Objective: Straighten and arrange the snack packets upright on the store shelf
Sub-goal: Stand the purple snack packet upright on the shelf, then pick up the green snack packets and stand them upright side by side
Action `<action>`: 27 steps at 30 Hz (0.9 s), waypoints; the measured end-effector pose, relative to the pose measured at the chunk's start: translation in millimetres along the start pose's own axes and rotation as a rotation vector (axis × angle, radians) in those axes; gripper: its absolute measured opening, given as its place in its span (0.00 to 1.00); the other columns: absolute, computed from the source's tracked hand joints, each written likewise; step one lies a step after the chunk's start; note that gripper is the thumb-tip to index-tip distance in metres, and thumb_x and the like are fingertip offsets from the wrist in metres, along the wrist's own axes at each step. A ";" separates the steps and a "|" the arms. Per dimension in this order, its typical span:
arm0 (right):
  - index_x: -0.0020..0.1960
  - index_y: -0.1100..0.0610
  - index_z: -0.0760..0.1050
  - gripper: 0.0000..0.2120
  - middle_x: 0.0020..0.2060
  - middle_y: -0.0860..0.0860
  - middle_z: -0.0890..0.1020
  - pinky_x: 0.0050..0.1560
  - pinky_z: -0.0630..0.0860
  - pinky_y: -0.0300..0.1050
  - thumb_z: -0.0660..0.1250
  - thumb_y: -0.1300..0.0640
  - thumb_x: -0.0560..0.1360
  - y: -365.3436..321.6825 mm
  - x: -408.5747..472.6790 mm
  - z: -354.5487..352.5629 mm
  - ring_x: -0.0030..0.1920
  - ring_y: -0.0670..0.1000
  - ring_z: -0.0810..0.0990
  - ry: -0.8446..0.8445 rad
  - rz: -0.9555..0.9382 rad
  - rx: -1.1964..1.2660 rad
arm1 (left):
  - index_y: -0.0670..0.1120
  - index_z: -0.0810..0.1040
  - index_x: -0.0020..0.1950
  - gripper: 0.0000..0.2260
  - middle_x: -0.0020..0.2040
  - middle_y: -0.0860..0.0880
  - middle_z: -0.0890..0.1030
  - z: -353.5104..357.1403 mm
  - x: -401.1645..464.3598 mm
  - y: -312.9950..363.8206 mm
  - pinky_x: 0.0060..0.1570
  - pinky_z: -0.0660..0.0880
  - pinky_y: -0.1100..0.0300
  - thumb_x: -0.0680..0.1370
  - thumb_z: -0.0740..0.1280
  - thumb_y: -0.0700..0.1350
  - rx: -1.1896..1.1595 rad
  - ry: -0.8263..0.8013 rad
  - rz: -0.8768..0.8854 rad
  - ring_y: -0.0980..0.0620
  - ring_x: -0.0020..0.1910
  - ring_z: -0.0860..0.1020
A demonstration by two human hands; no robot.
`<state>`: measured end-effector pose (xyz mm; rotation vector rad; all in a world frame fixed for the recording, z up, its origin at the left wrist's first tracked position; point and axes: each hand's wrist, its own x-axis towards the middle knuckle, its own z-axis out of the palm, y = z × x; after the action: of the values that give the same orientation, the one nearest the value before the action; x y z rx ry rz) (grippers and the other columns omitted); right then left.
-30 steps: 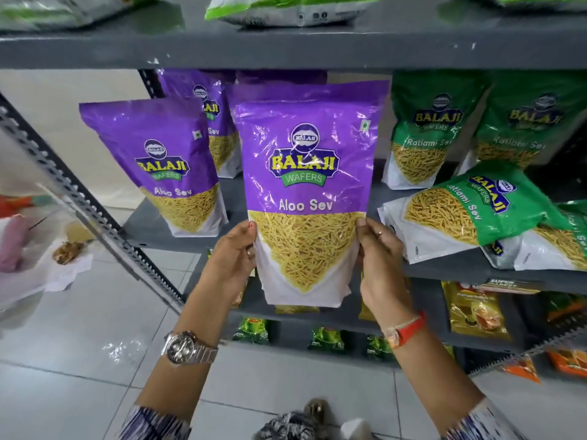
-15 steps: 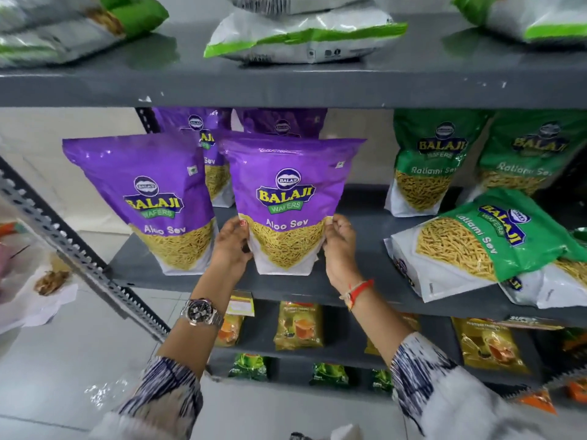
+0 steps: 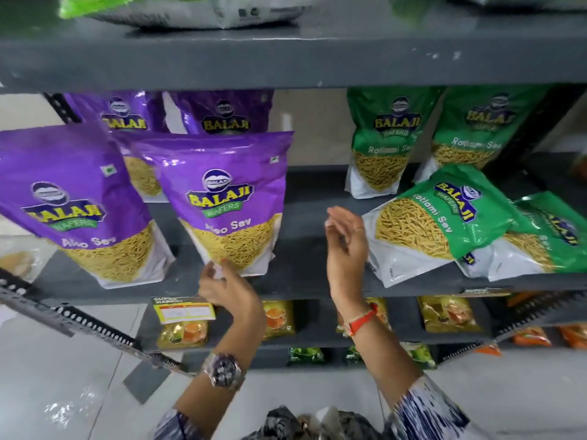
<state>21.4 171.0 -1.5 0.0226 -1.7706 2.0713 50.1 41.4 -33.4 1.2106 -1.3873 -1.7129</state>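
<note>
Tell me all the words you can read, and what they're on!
"BALAJI WAFERS", "Aloo Sev": front purple packet.
"BALAJI WAFERS", "Ratlami Sev": tipped green packet.
"BALAJI WAFERS": upright green packet.
"SUPER MARKET": yellow shelf tag; its smaller writing is too blurred.
Lower-shelf packets: too small.

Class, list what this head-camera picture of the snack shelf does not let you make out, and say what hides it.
- Rear purple packets: lower halves hidden by the front packets.
- Price label: writing too small.
- Top-shelf packet: cut off by the top edge.
- Right hand: motion-blurred.
</note>
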 end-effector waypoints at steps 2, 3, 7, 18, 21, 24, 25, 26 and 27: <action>0.49 0.54 0.74 0.10 0.44 0.51 0.79 0.48 0.75 0.32 0.64 0.68 0.74 -0.6 10.1 -34.8 0.47 0.42 0.80 0.261 0.003 0.023 | 0.36 0.68 0.62 0.15 0.56 0.39 0.69 18.3 -36.8 -5.4 0.55 0.65 0.57 0.76 0.62 0.38 -0.047 -0.038 -0.060 0.43 0.59 0.69; 0.47 0.50 0.74 0.12 0.43 0.50 0.78 0.47 0.75 0.35 0.65 0.67 0.73 3.2 17.4 -52.9 0.46 0.45 0.79 0.413 0.042 0.022 | 0.39 0.69 0.60 0.14 0.53 0.43 0.69 30.2 -55.9 -7.8 0.51 0.67 0.59 0.75 0.62 0.36 -0.107 -0.118 -0.089 0.46 0.54 0.69; 0.49 0.50 0.67 0.12 0.44 0.51 0.72 0.42 0.75 0.34 0.67 0.63 0.74 9.5 44.5 -110.9 0.49 0.52 0.73 0.793 0.243 0.087 | 0.47 0.72 0.44 0.10 0.42 0.52 0.74 88.4 -104.9 -5.2 0.40 0.69 0.69 0.75 0.58 0.32 -0.155 -0.487 -0.152 0.55 0.40 0.72; 0.67 0.56 0.67 0.17 0.61 0.55 0.76 0.48 0.75 0.47 0.55 0.53 0.80 28.2 56.5 -173.1 0.61 0.59 0.75 0.497 0.707 0.296 | 0.43 0.79 0.54 0.13 0.52 0.45 0.81 232.1 -97.0 21.4 0.61 0.70 0.59 0.75 0.64 0.51 0.865 -1.350 0.077 0.50 0.51 0.78; 0.69 0.55 0.66 0.17 0.62 0.55 0.76 0.46 0.76 0.46 0.55 0.55 0.80 21.8 58.7 -180.2 0.62 0.58 0.75 0.393 0.688 0.264 | 0.44 0.78 0.58 0.14 0.58 0.44 0.80 233.7 -103.7 14.1 0.62 0.71 0.58 0.75 0.65 0.48 0.720 -1.311 -0.003 0.55 0.50 0.81; 0.63 0.53 0.72 0.14 0.58 0.56 0.79 0.49 0.77 0.51 0.59 0.54 0.79 23.4 62.6 -181.9 0.57 0.59 0.78 0.350 0.643 0.223 | 0.39 0.76 0.60 0.16 0.58 0.45 0.79 231.8 -117.3 15.4 0.53 0.72 0.61 0.75 0.65 0.45 0.680 -1.250 0.034 0.51 0.48 0.80; 0.58 0.47 0.75 0.12 0.57 0.55 0.80 0.53 0.77 0.54 0.61 0.50 0.76 22.2 62.3 -184.1 0.55 0.58 0.78 0.343 0.633 0.196 | 0.39 0.75 0.60 0.15 0.56 0.45 0.79 230.5 -120.2 13.2 0.52 0.72 0.59 0.75 0.65 0.44 0.654 -1.220 0.055 0.50 0.47 0.79; 0.53 0.42 0.78 0.12 0.57 0.54 0.81 0.58 0.76 0.59 0.63 0.45 0.71 28.0 62.8 -187.5 0.56 0.57 0.79 0.330 0.611 0.157 | 0.41 0.76 0.58 0.13 0.51 0.47 0.81 224.4 -123.0 12.7 0.49 0.74 0.61 0.76 0.65 0.43 0.622 -1.181 0.050 0.52 0.43 0.80; 0.49 0.39 0.79 0.11 0.57 0.54 0.81 0.60 0.75 0.61 0.63 0.42 0.67 32.2 62.3 -191.6 0.57 0.57 0.79 0.315 0.588 0.121 | 0.43 0.77 0.54 0.09 0.45 0.49 0.82 216.5 -125.9 11.3 0.43 0.75 0.63 0.76 0.64 0.42 0.583 -1.160 0.023 0.55 0.37 0.81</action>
<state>2.3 367.9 -51.4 -0.8336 -1.5741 2.3953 -100.2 235.3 17.8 0.3246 -2.6747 -2.1592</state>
